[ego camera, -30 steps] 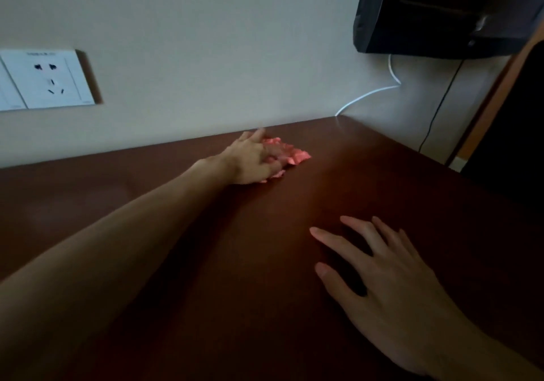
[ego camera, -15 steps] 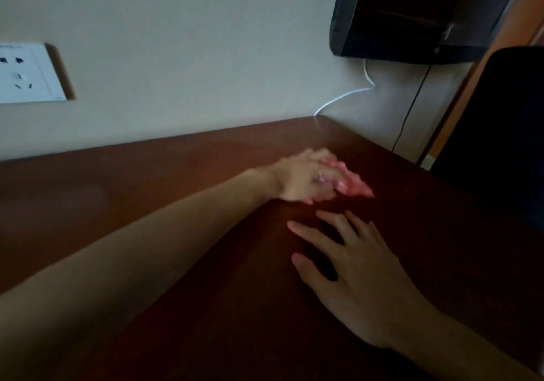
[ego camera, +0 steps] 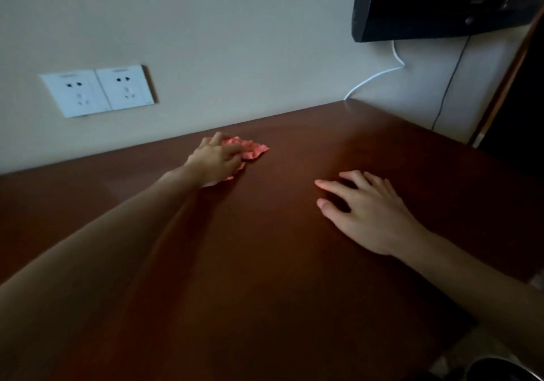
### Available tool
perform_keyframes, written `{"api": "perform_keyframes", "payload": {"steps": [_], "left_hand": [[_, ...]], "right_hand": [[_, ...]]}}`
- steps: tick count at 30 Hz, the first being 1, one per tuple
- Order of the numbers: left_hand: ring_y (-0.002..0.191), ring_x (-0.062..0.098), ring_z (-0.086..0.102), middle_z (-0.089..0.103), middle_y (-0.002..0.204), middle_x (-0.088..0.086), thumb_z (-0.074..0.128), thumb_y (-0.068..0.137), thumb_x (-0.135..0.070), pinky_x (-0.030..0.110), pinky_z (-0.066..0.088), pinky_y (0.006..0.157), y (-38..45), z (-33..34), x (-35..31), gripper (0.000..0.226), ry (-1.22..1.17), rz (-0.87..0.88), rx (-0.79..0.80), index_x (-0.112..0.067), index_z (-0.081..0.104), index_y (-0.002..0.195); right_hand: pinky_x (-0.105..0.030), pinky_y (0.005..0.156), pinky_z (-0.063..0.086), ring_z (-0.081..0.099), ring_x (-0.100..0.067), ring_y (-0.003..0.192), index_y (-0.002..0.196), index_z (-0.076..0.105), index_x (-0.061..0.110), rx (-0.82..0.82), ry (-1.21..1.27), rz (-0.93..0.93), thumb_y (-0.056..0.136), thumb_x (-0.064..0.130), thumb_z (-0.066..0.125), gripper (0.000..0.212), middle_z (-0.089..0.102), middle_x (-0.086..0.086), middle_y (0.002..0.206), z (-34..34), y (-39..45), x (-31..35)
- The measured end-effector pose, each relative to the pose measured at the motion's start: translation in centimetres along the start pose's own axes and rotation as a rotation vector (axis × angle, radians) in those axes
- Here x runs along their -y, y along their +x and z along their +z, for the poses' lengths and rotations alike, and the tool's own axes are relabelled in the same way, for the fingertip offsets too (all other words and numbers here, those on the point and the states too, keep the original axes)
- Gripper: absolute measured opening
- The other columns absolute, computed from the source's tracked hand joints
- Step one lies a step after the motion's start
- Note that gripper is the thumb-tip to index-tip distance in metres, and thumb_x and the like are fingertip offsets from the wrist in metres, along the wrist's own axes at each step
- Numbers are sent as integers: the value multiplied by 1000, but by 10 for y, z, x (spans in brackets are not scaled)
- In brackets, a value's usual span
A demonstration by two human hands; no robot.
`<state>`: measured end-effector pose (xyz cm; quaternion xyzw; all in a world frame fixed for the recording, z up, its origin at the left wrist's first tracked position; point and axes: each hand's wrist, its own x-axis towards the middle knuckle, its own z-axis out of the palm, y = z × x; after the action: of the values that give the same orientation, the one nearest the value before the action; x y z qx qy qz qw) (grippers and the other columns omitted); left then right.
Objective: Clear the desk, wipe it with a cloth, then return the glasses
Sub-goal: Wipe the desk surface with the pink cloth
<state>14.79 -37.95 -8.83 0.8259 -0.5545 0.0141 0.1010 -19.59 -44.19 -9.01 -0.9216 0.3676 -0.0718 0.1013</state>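
On the dark reddish-brown wooden desk [ego camera: 265, 263], the left hand [ego camera: 216, 161] clutches a crumpled pink cloth [ego camera: 250, 149] near the desk's back edge; the right hand [ego camera: 368, 212] rests flat, fingers spread, nearer its front.

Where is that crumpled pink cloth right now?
In the head view, the crumpled pink cloth lies on the dark brown wooden desk near the back wall, left of centre, under the left hand, below and right of the white wall sockets.
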Motion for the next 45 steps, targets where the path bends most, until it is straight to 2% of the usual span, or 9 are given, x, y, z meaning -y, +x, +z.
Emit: {"api": "perform_keyframes", "payload": {"steps": [11, 15, 20, 24, 29, 33, 39, 42, 45], "left_hand": [[144, 35, 25, 30, 158, 0, 30, 98, -67, 51, 25, 119, -190, -17, -131, 53, 4, 4, 108, -56, 36, 149], [137, 8, 40, 47, 147, -15, 44, 105, -53, 31, 28, 118, -246, -57, -127, 40, -562, 48, 152, -48, 49, 145], [152, 32, 24, 25, 165, 5, 32, 90, -82, 55, 24, 122, -308, -60, -25, 76, 33, -304, 96, -47, 24, 157], [156, 36, 3, 1, 171, 7, 0, 84, -85, 60, 12, 123, -343, -50, -9, 82, 146, -368, 214, -52, -1, 159], [156, 34, 8, 8, 171, 5, 11, 92, -82, 58, 12, 123, -338, -50, -11, 74, 171, -373, 166, -51, 8, 159], [154, 30, 19, 19, 169, 4, 22, 92, -82, 53, 20, 123, -341, -58, -1, 74, 77, -334, 152, -48, 21, 158], [133, 17, 49, 52, 145, 2, 57, 96, -52, 24, 36, 106, -380, -70, -22, 59, -424, -256, -238, -25, 48, 149], [133, 12, 47, 50, 143, -4, 58, 97, -39, 21, 33, 104, -395, -75, -55, 51, -437, -125, -268, -27, 49, 145], [143, 17, 38, 35, 157, -3, 63, 92, -38, 28, 34, 113, -389, -82, -73, 76, -391, -78, -108, -25, 29, 159]], "right_hand": [[-57, 118, 25, 38, -39, 139, 141, 51, 46, -98, -38, 38, 99, 59, 40, 45, 44, -4, 149, 0, -3, 9], [-42, 105, 44, 57, -35, 122, 128, 62, 34, -237, 237, -141, 100, 43, 47, 33, 59, -8, 125, -2, -31, 62], [-44, 110, 38, 50, -27, 128, 129, 52, 46, -102, 128, -449, 91, 64, 49, 43, 49, 7, 137, 38, -91, 129], [-42, 104, 36, 49, -34, 127, 123, 58, 39, -102, 155, -229, 94, 54, 51, 34, 50, 0, 129, 26, -54, 153], [-47, 109, 34, 45, -30, 130, 123, 57, 41, -36, 125, -492, 92, 54, 51, 34, 46, 5, 138, 47, -55, 199], [-49, 101, 38, 44, -44, 124, 133, 51, 24, -90, 27, -271, 99, 51, 45, 43, 43, -11, 137, 40, -54, 225], [-41, 86, 42, 60, -36, 121, 131, 61, 14, -120, -367, -310, 107, 57, 11, 70, 64, -16, 129, 18, -116, 257], [-42, 86, 44, 62, -37, 119, 130, 62, 18, -115, -362, -405, 108, 51, 25, 54, 64, -14, 128, -3, -127, 247], [-46, 93, 46, 52, -38, 125, 151, 35, 30, 32, -221, -516, 102, 46, 47, 53, 47, -13, 135, -2, -139, 224]]}}
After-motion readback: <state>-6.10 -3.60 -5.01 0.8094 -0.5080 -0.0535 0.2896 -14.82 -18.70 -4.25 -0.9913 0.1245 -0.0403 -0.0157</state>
